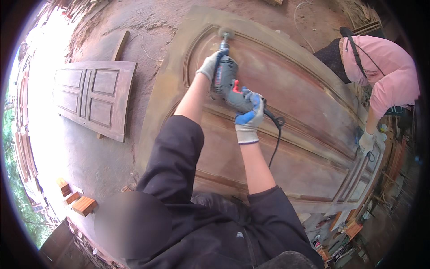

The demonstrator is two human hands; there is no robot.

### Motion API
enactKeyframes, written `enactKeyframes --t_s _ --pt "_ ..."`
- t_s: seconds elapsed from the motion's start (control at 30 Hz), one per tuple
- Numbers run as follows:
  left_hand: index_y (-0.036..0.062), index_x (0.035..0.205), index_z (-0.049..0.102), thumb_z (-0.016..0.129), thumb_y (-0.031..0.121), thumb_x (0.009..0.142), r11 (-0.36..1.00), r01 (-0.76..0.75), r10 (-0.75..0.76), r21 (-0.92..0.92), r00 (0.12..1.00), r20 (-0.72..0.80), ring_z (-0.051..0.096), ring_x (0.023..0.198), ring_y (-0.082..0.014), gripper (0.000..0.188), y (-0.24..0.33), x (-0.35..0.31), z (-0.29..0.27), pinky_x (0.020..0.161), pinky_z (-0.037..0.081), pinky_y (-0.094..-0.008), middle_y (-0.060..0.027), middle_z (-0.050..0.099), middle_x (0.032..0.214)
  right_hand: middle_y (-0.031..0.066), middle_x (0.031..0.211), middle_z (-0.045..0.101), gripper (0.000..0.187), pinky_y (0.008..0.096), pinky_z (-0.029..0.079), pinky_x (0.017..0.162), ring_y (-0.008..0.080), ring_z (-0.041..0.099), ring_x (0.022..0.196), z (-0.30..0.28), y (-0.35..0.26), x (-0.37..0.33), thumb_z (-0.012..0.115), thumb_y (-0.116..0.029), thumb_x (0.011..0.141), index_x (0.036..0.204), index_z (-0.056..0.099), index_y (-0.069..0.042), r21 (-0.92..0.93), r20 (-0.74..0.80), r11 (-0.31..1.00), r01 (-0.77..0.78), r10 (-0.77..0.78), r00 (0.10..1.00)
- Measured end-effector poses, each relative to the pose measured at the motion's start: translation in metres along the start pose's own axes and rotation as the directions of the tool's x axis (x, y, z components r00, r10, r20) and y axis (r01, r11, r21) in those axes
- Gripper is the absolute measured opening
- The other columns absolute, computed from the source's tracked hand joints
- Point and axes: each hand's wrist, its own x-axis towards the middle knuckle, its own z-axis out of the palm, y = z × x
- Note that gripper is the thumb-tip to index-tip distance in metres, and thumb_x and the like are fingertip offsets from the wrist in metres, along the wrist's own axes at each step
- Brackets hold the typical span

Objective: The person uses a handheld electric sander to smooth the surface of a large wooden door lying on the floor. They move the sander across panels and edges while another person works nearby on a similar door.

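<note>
A grey corded power drill [227,78] with a red trigger is held in both my gloved hands above a large panelled wooden door [264,71]. My left hand [209,64] wraps round the front of the drill, just behind the chuck. The rear handle is gripped by my right hand [251,112], in a white and blue glove. In the chuck sits a round sanding or brush wheel [226,32], at the curved moulding near the door's far left corner; whether it touches or spins I cannot tell. The black cord [278,139] hangs from the handle.
Another person [380,71] in a pink top bends over the door's right end, a gloved hand [366,142] on it. A smaller panelled door [96,96] lies on the left. Wooden blocks [84,206] lie at lower left. Clutter and timber [354,228] stand at lower right.
</note>
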Motion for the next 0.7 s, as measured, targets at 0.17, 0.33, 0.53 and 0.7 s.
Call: enactKeyframes --t_s 0.17,0.33,0.53,0.7 --pt "0.0161 0.085 0.062 0.063 0.044 0.086 0.989 -0.082 0.081 0.122 0.997 0.01 0.056 0.052 -0.0161 0.028 -0.038 0.004 0.04 0.049 0.046 -0.0318 -0.0025 0.062 0.066 0.0057 0.071 0.052 0.012 0.0474 0.043 0.097 0.0242 0.059 0.084 -0.028 -0.029 0.003 0.054 -0.013 0.086 0.076 0.053 -0.006 -0.036 0.032 0.996 0.088 -0.086 0.996" --pt "0.0125 0.075 0.061 0.05 0.044 0.092 0.997 -0.039 0.044 -0.064 0.996 0.076 0.057 0.053 -0.0199 0.037 -0.039 0.016 0.036 0.053 0.05 -0.0332 -0.0046 0.063 0.066 0.0062 0.072 0.054 0.012 0.0446 0.045 0.092 0.0239 0.059 0.084 -0.048 -0.043 0.027 0.057 -0.012 0.085 0.076 0.054 -0.005 0.008 -0.035 1.0 -0.03 0.031 0.999" --pt "0.0128 0.078 0.06 0.061 0.039 0.088 0.996 -0.058 0.06 0.075 0.998 -0.023 0.057 0.049 -0.0194 0.027 -0.106 0.027 0.135 0.048 0.05 -0.0334 -0.005 0.061 0.063 0.0068 0.074 0.054 0.014 0.044 0.045 0.094 0.024 0.058 0.084 -0.144 -0.129 0.052 0.056 -0.013 0.085 0.076 0.053 -0.004 0.125 -0.03 0.991 -0.051 0.056 0.998" --pt "0.0077 0.082 0.067 0.076 0.041 0.075 0.992 -0.076 0.079 0.101 0.997 -0.026 0.055 0.055 -0.0155 0.035 -0.235 0.019 0.318 0.053 0.045 -0.0303 -0.0026 0.06 0.068 0.0079 0.072 0.053 0.015 0.0483 0.044 0.094 0.0266 0.057 0.082 -0.281 -0.268 0.078 0.054 -0.014 0.085 0.074 0.053 -0.005 0.122 -0.077 0.987 0.109 -0.1 0.992"
